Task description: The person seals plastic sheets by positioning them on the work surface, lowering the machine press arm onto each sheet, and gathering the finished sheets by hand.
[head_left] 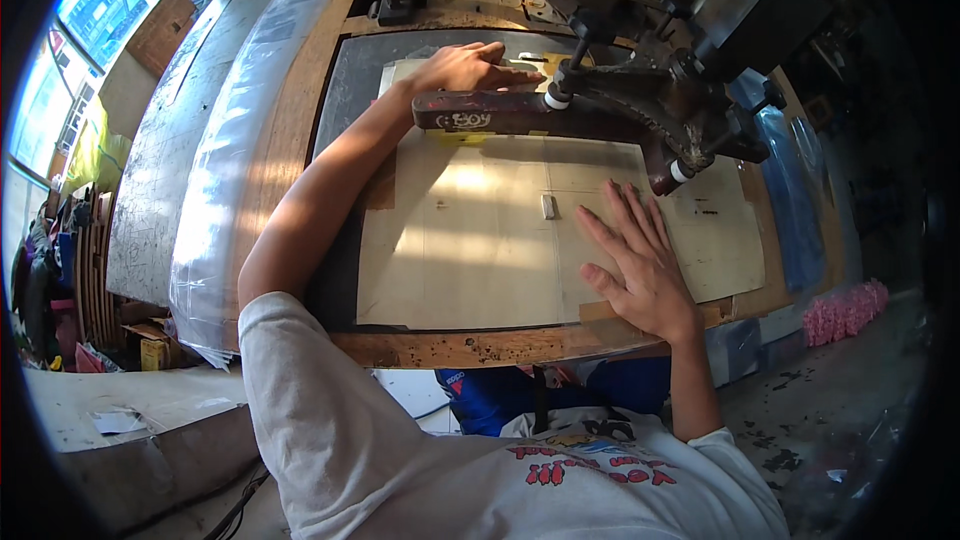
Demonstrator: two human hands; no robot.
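Note:
A cream-coloured sheet (pixel 480 270) with faint ruled lines lies flat on the worktable. My right hand (pixel 640 265) rests palm down on its right part, fingers spread and holding nothing. A small pale rectangular piece (pixel 548 207) lies on the sheet, left of those fingertips. Beyond a dark metal bar (pixel 530 116), my left hand (pixel 465 68) reaches across the far side of the sheet. Its fingers stretch to the right, beside a small yellowish patch (pixel 545 62); nothing shows in its grip. The bar hides part of the sheet between my hands.
A heavy metal machine arm (pixel 690 90) with white-tipped screws overhangs the sheet at the far right. Clear plastic sheets (pixel 240 180) lie along the table's left side. Blue plastic (pixel 790 210) lies at the right, above a pink bundle (pixel 845 313). A wooden edge (pixel 480 348) runs in front.

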